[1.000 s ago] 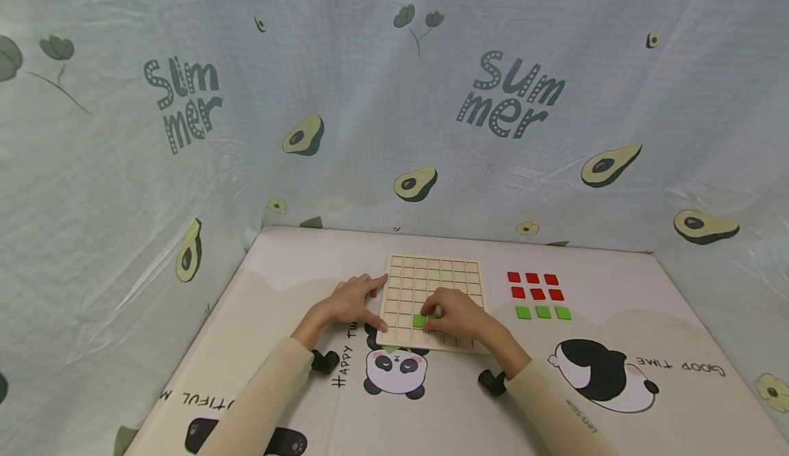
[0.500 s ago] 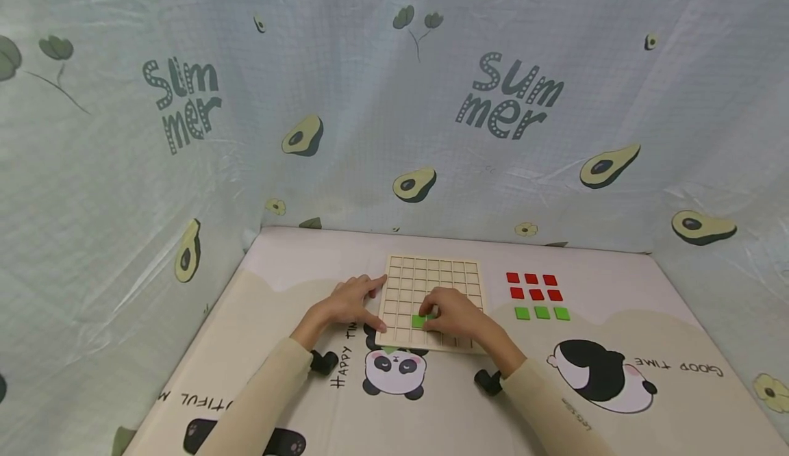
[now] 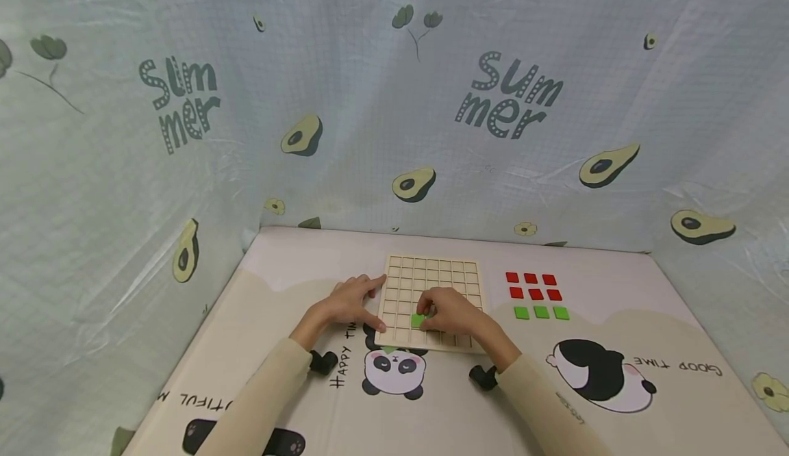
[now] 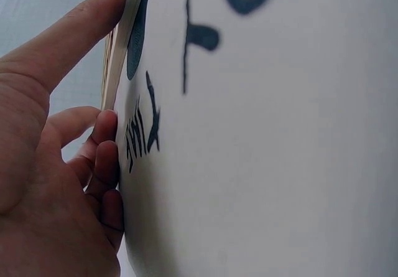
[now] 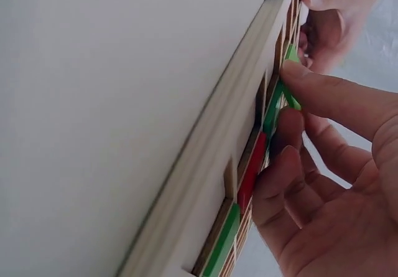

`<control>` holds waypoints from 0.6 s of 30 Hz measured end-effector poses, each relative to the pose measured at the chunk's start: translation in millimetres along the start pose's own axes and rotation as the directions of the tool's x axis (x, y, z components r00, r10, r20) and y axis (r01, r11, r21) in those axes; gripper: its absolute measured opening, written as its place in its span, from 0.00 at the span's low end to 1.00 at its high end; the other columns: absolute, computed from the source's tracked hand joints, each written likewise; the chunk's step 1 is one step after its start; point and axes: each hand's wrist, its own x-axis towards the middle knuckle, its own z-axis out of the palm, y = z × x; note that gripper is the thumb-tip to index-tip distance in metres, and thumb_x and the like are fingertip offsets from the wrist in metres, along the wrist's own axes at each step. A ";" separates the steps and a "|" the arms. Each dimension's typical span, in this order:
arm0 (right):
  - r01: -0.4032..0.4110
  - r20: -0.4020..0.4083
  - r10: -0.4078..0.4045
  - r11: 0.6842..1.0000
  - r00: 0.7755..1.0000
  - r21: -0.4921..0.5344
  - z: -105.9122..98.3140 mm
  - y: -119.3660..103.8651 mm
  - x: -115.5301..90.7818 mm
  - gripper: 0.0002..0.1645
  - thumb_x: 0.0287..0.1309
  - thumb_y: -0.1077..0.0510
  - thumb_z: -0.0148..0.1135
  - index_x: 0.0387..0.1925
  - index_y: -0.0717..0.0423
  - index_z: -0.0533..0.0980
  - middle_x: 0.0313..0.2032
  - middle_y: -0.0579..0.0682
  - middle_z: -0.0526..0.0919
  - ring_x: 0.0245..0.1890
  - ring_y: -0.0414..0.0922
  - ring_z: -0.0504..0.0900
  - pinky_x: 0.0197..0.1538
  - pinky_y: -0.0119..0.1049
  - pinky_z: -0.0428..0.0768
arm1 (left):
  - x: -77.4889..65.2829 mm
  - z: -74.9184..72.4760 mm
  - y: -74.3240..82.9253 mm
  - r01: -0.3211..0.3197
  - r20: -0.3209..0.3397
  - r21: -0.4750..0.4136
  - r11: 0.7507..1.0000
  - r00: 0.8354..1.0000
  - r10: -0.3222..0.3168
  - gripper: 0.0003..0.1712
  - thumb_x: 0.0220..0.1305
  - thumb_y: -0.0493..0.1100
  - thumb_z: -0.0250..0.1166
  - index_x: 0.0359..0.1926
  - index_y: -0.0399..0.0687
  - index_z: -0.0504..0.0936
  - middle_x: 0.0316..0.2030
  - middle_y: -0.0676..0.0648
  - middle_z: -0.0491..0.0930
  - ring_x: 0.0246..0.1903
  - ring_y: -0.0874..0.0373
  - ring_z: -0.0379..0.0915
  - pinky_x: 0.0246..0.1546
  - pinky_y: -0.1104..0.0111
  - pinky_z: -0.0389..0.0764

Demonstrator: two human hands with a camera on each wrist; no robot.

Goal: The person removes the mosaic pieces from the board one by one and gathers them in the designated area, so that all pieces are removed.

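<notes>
The left hand point(image 3: 346, 302) spreads its thumb and forefinger against the left edge of the board point(image 3: 407, 283); the right hand point(image 3: 454, 312) pinches a tilted green tile point(image 3: 417, 321) at the board's near part, beside the red tiles point(image 3: 535, 294) on the counter point(image 3: 456, 415).

Showing pale, creased sheeting point(image 3: 345, 66) on three sides, printed with avocados point(image 3: 414, 184), flowers point(image 3: 525, 229) and "summer" lettering point(image 3: 513, 90). Catching soft glints along the creases. Meeting, below, a pink-and-cream surface point(image 3: 468, 411) patterned with panda drawings point(image 3: 394, 372).
</notes>
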 end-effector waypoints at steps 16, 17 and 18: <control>0.008 -0.023 -0.006 0.997 1.000 0.072 1.8 2.3 0.1 0.07 0.59 0.62 0.73 0.33 0.51 0.80 0.31 0.43 0.82 0.32 0.40 0.77 0.38 0.33 0.76 | 2.1 1.1 -2.8 -0.008 0.006 0.016 1.000 1.000 0.007 0.66 0.43 0.62 0.84 0.80 0.53 0.61 0.42 0.53 0.68 0.41 0.58 0.59 0.43 0.63 0.56; 0.011 -0.023 -0.010 0.997 1.000 0.076 1.9 2.6 0.1 0.07 0.59 0.62 0.73 0.33 0.51 0.80 0.31 0.44 0.82 0.32 0.40 0.77 0.38 0.33 0.76 | 2.2 1.2 -3.0 -0.008 0.009 0.018 1.000 1.000 0.008 0.66 0.43 0.62 0.83 0.80 0.53 0.61 0.43 0.53 0.68 0.41 0.58 0.59 0.43 0.63 0.56; 0.014 -0.022 -0.013 0.997 1.000 0.079 1.8 2.7 0.0 0.07 0.59 0.62 0.73 0.34 0.51 0.80 0.31 0.43 0.82 0.32 0.40 0.77 0.38 0.33 0.75 | 2.5 1.5 -3.3 -0.009 0.008 0.021 1.000 1.000 0.009 0.66 0.43 0.63 0.83 0.80 0.53 0.61 0.43 0.53 0.68 0.41 0.58 0.59 0.43 0.63 0.56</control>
